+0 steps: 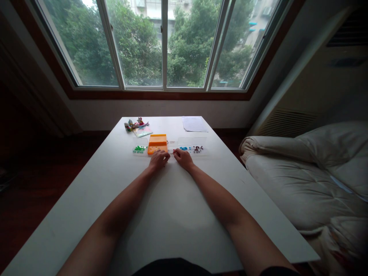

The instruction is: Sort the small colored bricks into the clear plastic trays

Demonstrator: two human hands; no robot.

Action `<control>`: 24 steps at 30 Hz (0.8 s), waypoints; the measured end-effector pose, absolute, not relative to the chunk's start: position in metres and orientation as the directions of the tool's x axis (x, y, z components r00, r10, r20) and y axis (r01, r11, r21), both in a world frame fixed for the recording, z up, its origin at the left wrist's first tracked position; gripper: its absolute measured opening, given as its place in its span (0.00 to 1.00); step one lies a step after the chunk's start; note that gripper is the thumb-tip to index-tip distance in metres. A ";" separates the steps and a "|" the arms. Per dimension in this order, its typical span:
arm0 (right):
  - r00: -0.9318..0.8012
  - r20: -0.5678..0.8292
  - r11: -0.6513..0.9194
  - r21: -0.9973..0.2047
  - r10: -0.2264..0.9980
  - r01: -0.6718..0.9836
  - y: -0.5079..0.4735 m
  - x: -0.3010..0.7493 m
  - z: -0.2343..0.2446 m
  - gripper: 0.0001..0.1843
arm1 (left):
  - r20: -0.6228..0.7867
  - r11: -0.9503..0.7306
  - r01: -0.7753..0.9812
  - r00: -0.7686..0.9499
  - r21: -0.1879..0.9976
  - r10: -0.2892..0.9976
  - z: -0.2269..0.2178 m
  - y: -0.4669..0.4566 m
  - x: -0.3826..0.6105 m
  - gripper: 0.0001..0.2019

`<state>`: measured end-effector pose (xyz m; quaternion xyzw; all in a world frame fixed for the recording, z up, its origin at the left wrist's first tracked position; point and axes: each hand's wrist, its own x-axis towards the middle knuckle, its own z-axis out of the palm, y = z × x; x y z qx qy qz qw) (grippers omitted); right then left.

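My left hand (159, 158) rests at the front edge of an open orange plastic case (158, 140), its fingers curled together; what they hold, if anything, is too small to make out. Close beside it, my right hand (183, 158) has thumb and fingers pinched together. A tiny red piece (173, 150) shows at its fingertips, though whether it is gripped is unclear. Small green pieces (139, 149) lie in a clear container left of the case. Small blue pieces (183, 148) and dark brown pieces (198, 148) sit in a clear open box (204, 153) to the right.
Several small colourful figures (135, 124) stand at the table's far left, by a pale printed sheet (143, 132). White papers (194, 124) lie at the far right of the white table (184, 214). A cream sofa (287, 180) stands to the right, a window (163, 46) ahead.
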<state>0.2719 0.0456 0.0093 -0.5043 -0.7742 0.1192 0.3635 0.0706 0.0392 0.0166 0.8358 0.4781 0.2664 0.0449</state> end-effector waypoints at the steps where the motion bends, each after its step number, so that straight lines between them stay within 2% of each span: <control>1: -0.226 0.442 0.462 -0.553 0.868 0.693 0.046 0.272 0.009 0.08 | 0.428 -0.521 0.779 0.363 0.347 0.828 0.017 0.042 0.066 0.10; 5: -0.221 0.426 0.449 -0.565 0.877 0.692 0.047 0.271 0.009 0.08 | 0.513 -0.397 0.804 0.136 0.442 0.847 0.018 0.056 0.042 0.09; 11: -0.224 0.437 0.458 -0.562 0.871 0.688 0.046 0.273 0.008 0.08 | 0.478 -0.225 0.782 -0.105 0.581 0.872 0.013 0.070 0.011 0.10; 15: -0.233 0.436 0.467 -0.568 0.869 0.678 0.046 0.273 0.009 0.08 | 0.477 -0.189 0.773 -0.162 0.605 0.864 0.010 0.071 0.008 0.10; 24: -0.227 0.432 0.458 -0.565 0.873 0.686 0.046 0.272 0.009 0.08 | 0.495 -0.175 0.797 -0.173 0.578 0.851 0.011 0.068 0.009 0.11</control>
